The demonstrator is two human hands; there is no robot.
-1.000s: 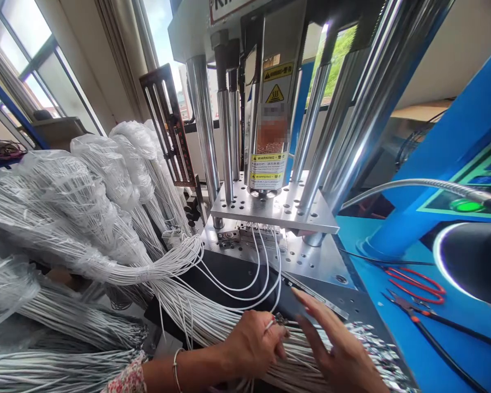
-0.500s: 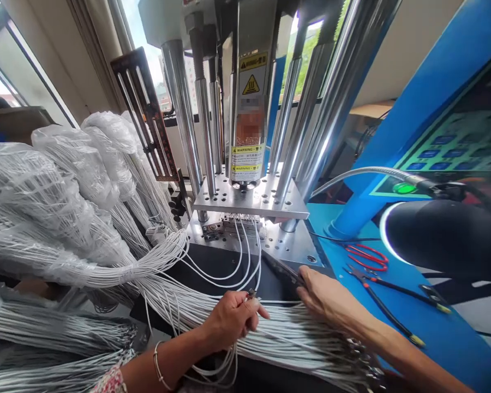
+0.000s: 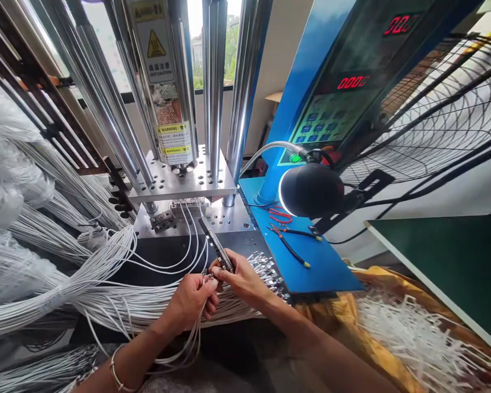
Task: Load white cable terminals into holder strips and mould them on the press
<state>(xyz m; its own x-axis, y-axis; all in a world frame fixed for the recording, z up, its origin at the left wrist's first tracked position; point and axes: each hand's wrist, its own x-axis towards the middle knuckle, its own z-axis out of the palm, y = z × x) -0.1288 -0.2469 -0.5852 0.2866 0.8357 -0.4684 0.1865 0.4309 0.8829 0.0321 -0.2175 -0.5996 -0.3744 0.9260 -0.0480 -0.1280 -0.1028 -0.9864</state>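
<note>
In my right hand (image 3: 245, 281) is a long dark metal bar (image 3: 216, 244) with small slots along its edge, tilted up toward the press. My left hand (image 3: 192, 297) pinches the end of a white cable (image 3: 196, 333), whose small metal connector sits between both hands. My right fingertips touch or almost touch that connector; exact contact is hidden. Beneath my hands lies a thick bundle of white cables (image 3: 147, 305) with metal connector ends (image 3: 268, 273). A few white cables run into a metal mould block (image 3: 190, 208) under the press plate (image 3: 180, 188).
A black lamp (image 3: 315, 188) stands right of the press. Pliers (image 3: 290, 245) and red-handled scissors (image 3: 280, 214) lie on the blue base (image 3: 323, 273). White plastic scraps (image 3: 417, 338) fill a yellow bag at right. Wrapped cable bundles (image 3: 16, 164) crowd the left; a fan (image 3: 433, 120) stands behind.
My right hand has brought the metal bar over to my left hand, so the hands now meet at the cable end. The view has swung right, showing the fan and scraps.
</note>
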